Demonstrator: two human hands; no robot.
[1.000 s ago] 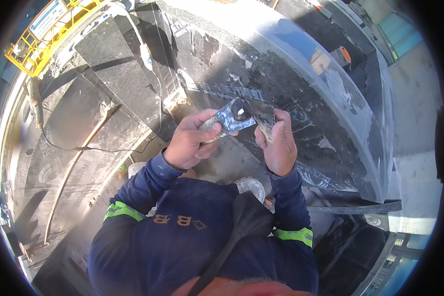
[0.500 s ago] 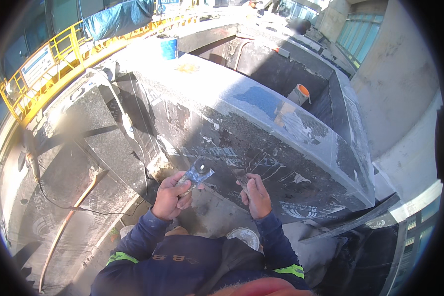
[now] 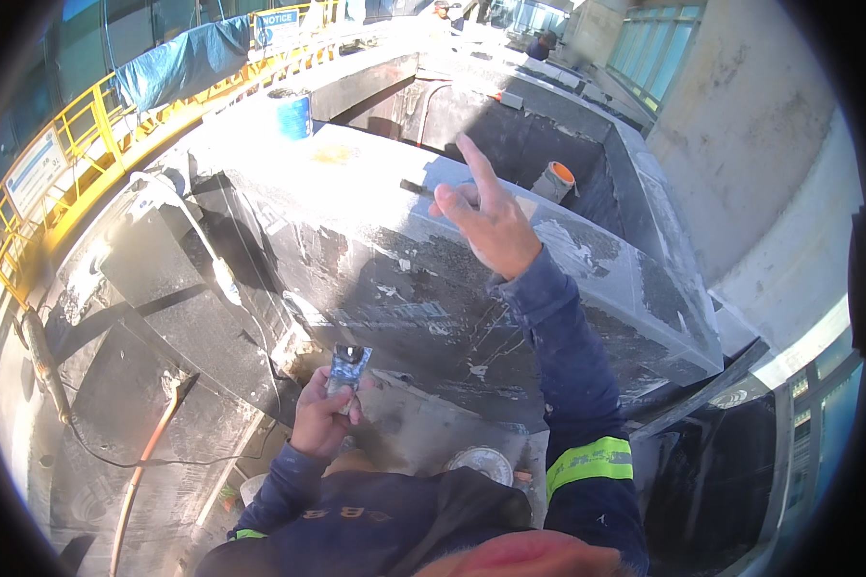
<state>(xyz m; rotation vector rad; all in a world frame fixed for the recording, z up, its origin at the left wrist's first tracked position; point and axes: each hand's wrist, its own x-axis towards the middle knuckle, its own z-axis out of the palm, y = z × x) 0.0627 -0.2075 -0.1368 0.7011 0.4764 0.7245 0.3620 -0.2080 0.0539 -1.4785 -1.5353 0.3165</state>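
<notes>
My left hand point(image 3: 322, 415) is closed round the handle of a putty knife point(image 3: 349, 363), its flat blue-grey blade pointing up and away from me. My right arm reaches far forward, putting my right hand point(image 3: 491, 219) over the top of the wall ledge point(image 3: 375, 197). Its index finger is stretched out and pointing away, while the thumb and other fingers are bent in. A small dark-ended hand tool point(image 3: 414, 186) sticks out to the left of those bent fingers; its handle is hidden. Dark, patchy membrane point(image 3: 404, 288) covers the wall's near face.
A blue bucket point(image 3: 295, 117) stands on the ledge at the far left. An orange-rimmed pipe point(image 3: 554, 181) rises inside the walled pit. Close to my body is a round pail point(image 3: 481, 465). Yellow railing point(image 3: 106, 125), an orange hose point(image 3: 154, 442) and a cable lie leftward. People are in the distance.
My right hand has swung forward and up from before my chest to above the ledge, its index finger now extended. My left hand has lowered slightly and turned the putty knife more upright.
</notes>
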